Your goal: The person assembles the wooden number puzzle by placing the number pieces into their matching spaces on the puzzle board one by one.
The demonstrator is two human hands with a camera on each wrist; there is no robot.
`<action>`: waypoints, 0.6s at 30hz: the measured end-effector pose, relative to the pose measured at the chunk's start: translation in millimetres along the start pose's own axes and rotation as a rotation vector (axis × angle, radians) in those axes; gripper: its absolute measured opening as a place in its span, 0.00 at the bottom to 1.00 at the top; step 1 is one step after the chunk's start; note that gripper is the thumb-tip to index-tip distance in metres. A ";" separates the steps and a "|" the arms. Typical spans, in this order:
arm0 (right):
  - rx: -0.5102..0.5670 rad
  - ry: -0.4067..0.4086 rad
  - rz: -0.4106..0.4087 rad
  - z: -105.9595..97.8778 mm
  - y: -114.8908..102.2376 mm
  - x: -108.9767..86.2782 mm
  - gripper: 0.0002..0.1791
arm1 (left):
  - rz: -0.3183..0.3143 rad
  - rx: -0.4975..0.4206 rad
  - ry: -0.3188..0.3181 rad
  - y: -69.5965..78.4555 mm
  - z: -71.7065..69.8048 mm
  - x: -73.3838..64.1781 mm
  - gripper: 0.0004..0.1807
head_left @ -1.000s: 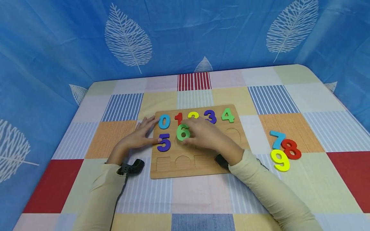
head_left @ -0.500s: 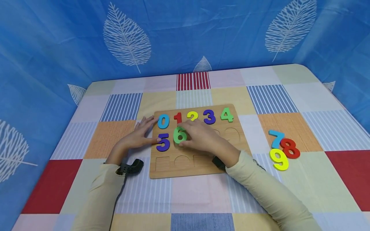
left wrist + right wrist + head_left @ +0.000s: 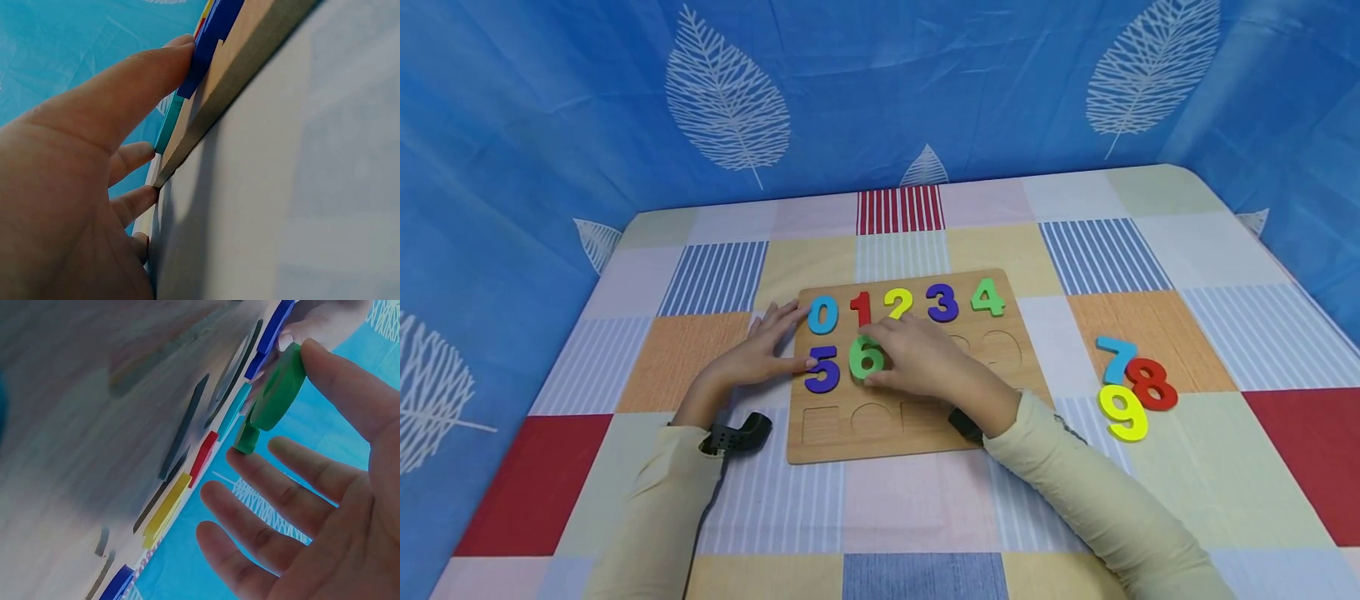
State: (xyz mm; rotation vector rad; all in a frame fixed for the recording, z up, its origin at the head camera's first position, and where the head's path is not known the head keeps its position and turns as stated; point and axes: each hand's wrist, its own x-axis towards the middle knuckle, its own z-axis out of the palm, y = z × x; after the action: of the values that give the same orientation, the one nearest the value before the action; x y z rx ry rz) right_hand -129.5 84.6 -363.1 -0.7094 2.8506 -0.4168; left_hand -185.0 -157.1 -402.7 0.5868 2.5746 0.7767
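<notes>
A wooden number board (image 3: 895, 442) lies on the patchwork cloth. My right hand (image 3: 928, 354) pinches a green number 6 (image 3: 855, 357) by its two ends, between thumb and a fingertip. In the right wrist view this green 6 (image 3: 284, 390) is tilted and stands above the board face, its recess partly showing beneath. My left hand (image 3: 754, 358) rests at the board's left edge with fingers spread. Its thumb touches the purple-blue number 5 (image 3: 831, 377), and a fingertip reaches the light blue number 0 (image 3: 814, 317).
Red 1 (image 3: 863, 310), yellow 2, purple 3 (image 3: 952, 307) and green 4 (image 3: 988, 302) sit along the board's top row. To the right on the cloth lie a blue 7 (image 3: 1122, 362), a red 8 and a yellow 9 (image 3: 1138, 423), close together. Blue leaf-print fabric (image 3: 880, 83) hangs behind.
My right hand has moved the green 6 slightly left and then a little toward me, over the place beside the 5. My left hand has stayed at the board's edge.
</notes>
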 end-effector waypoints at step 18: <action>-0.080 -0.048 -0.013 1.3 -2.9 -1.2 0.35 | -0.023 0.006 0.009 0.3 0.8 0.5 0.47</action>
State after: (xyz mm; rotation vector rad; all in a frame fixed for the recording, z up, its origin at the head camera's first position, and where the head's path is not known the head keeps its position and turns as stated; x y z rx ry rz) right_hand -126.9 82.4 -363.3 -0.7415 2.8325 -0.2856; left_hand -184.9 -156.3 -403.2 0.5563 2.5879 0.7656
